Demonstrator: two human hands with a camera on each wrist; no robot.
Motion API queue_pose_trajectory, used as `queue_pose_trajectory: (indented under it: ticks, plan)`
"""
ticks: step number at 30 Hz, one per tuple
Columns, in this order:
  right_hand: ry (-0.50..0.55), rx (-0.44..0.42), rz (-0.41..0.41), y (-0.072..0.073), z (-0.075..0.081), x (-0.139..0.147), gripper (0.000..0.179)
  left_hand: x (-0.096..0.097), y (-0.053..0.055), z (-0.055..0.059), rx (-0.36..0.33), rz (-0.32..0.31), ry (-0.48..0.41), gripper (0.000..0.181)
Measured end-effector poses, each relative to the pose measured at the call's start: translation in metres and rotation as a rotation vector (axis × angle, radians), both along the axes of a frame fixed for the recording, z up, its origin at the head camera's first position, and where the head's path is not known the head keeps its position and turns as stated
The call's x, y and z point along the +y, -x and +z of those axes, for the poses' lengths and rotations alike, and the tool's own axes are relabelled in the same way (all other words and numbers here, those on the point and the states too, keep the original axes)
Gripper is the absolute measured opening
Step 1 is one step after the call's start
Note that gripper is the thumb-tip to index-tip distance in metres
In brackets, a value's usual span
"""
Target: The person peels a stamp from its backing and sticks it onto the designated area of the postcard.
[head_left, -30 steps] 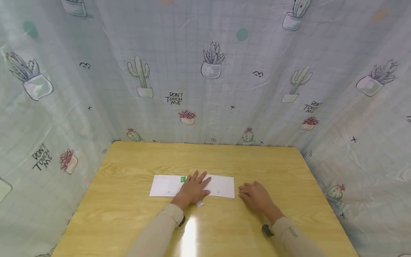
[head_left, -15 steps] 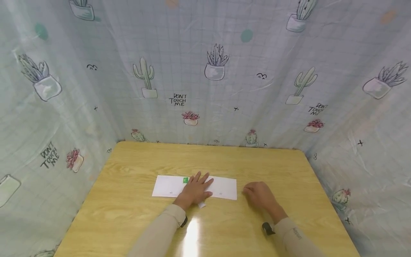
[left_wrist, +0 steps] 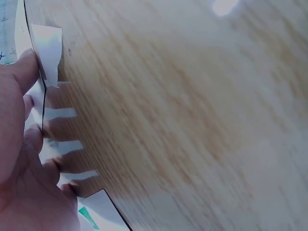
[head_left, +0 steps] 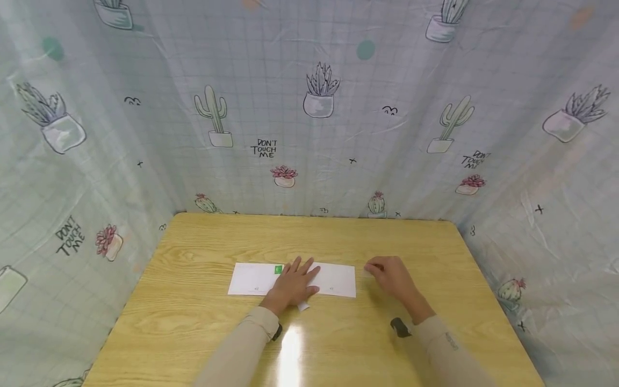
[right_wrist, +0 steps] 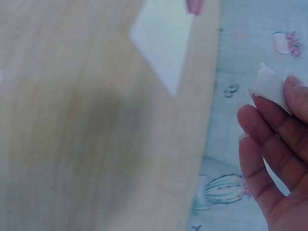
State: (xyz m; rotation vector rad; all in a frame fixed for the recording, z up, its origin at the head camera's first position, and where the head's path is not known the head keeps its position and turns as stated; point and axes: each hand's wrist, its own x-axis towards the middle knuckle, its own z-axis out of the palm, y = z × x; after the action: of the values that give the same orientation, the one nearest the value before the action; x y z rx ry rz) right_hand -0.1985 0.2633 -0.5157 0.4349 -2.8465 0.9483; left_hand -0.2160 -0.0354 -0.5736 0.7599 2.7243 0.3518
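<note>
Two white paper sheets lie side by side on the table in the head view: a left sheet [head_left: 246, 279] with a green printed square [head_left: 278, 269] near its upper right corner, and a right sheet [head_left: 338, 279]. My left hand [head_left: 291, 285] rests with spread fingers across where they meet, hiding that part. A short white strip [head_left: 303, 306] sticks out below the palm. To the right of the sheets, my right hand [head_left: 394, 278] pinches a small piece of white tape [right_wrist: 269, 86] with a serrated edge between thumb and index finger.
The wood-grain table [head_left: 203, 333] carries a bright light reflection near its front. A grey-green curtain [head_left: 309, 145] printed with cacti hangs behind the table and along both sides.
My right hand has risen from the tabletop and moved slightly away from the body, with the tape between its fingertips. The left hand and both sheets have stayed in place.
</note>
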Motion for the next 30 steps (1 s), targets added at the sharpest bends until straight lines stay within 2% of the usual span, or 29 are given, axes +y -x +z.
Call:
queue_pose_trajectory:
  ticks: [5, 15, 26, 30]
  plan:
    - [0.045, 0.045, 0.010, -0.001, 0.014, -0.004, 0.011, 0.003, -0.003, 0.002, -0.007, -0.012, -0.021, 0.062]
    - [0.135, 0.161, 0.079, 0.001, 0.042, -0.022, 0.009, 0.000, -0.001, 0.010, 0.001, -0.002, 0.019, 0.061]
    - [0.173, 0.256, 0.117, 0.002, 0.074, -0.043, 0.006, 0.002, -0.001, 0.012, 0.033, 0.023, 0.003, 0.062]
    - [0.191, 0.266, 0.134, 0.003, 0.086, -0.050, 0.006, 0.002, -0.001, 0.012, 0.032, 0.026, 0.000, 0.062]
